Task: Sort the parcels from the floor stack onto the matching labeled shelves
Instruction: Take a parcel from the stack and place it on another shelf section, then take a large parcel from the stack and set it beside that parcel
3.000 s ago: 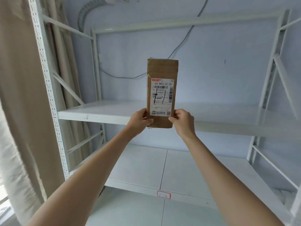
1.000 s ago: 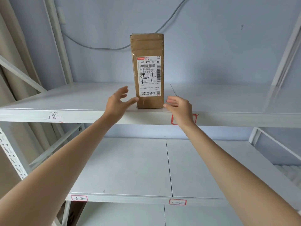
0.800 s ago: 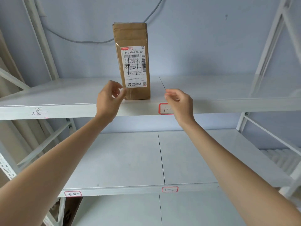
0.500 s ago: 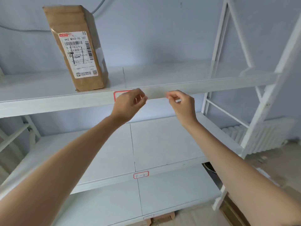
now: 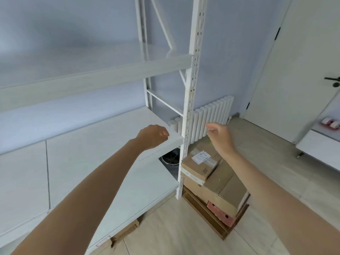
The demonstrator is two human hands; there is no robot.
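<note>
A stack of brown cardboard parcels sits on the floor to the right of the white shelf rack's upright post. The top parcel bears a white label. My left hand hangs in the air in front of the middle shelf, fingers loosely curled and holding nothing. My right hand floats above the stack, fingers relaxed, also empty. The upper shelf crosses the left half of the view. The parcel that stood on it is out of view.
A white radiator stands against the wall behind the post. A white door with a dark handle is at the right, a low white table before it. A dark round bin sits under the shelf. A wooden pallet carries the parcels.
The view has swung right and down from the upper shelf toward the floor stack. Both hands let go of the tall parcel earlier and have drawn back, empty. That parcel has left the view.
</note>
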